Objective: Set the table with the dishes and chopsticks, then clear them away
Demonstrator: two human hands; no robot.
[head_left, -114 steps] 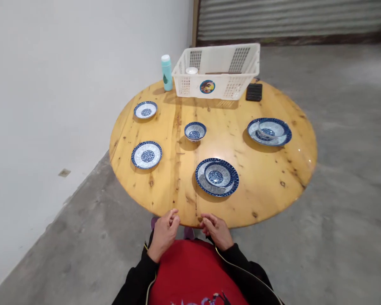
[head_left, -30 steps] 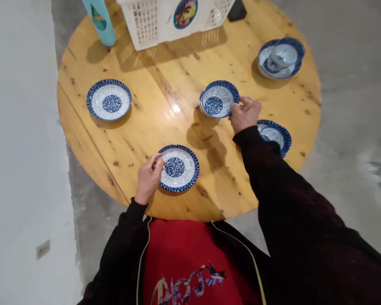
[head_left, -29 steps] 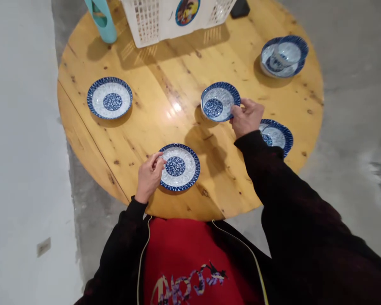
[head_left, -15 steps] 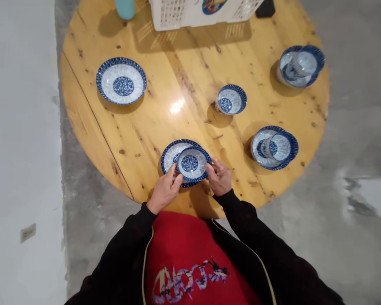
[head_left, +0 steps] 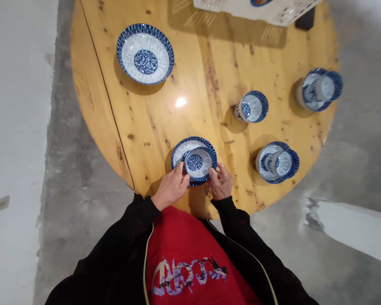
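My left hand [head_left: 172, 186] pinches the left rim of a small blue-and-white bowl [head_left: 199, 163]. On the opposite side, the thumb and fingers of my right hand [head_left: 221, 182] grip its right rim. Beneath it, a wider blue-and-white dish [head_left: 180, 149] rests near the table's front edge. The small bowl overlaps the right part of this dish, tilted towards me; whether the two touch I cannot tell. Fingertips under the small bowl are partly hidden.
A wooden round table [head_left: 152, 140] carries a large patterned bowl [head_left: 146, 61] at far left and a single small bowl [head_left: 252, 106] right of centre. Two stacks of bowls [head_left: 277, 163], [head_left: 319, 90] stand at right. A white plastic basket [head_left: 241, 10] and a dark object [head_left: 305, 19] are at the back.
The camera view has turned and shifted, so the table's things sit elsewhere in the picture. Both hands keep their grip on the small bowl, which stays over the wider dish.
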